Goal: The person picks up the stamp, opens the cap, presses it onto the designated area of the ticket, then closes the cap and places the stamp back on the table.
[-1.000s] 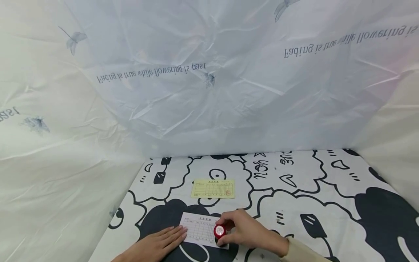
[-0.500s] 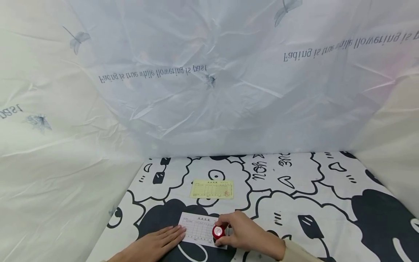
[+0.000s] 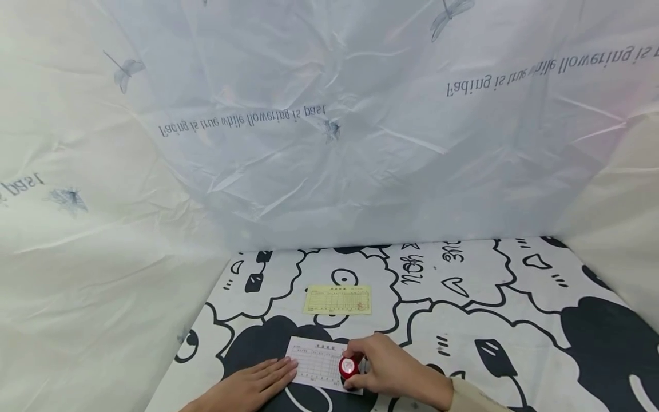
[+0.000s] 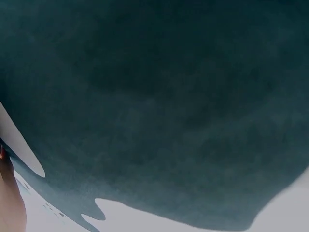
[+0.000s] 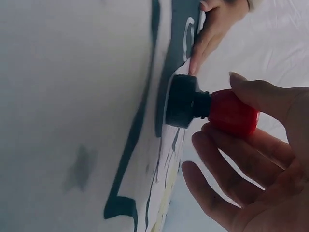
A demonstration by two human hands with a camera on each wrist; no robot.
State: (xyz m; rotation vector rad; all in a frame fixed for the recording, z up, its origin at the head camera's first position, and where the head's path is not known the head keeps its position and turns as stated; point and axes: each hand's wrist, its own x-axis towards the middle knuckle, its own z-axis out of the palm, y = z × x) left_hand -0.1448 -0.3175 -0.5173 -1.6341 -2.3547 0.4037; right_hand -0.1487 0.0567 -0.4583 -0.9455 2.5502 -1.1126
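Observation:
My right hand [image 3: 386, 366] grips the red knob of a round stamp [image 5: 234, 113] between thumb and fingers. The stamp's black base stands flat on the right part of a white printed form [image 3: 314, 361], as the right wrist view shows from the side. My left hand [image 3: 252, 384] lies flat, its straight fingertips resting on the form's left edge. Beyond the white form lies a yellow form [image 3: 337, 300] with a faint red stamp mark near its lower right corner. Only a bit of the left hand appears at the left edge of the left wrist view.
The table carries a white cloth [image 3: 463, 335] with black cartoon outlines and dark patches. A pale plastic curtain [image 3: 360, 171] with printed lettering and dragonflies encloses the back and both sides.
The right hand keeps its grip on the stamp at the same spot on the white form. The left hand stays put; the head view shifts slightly.

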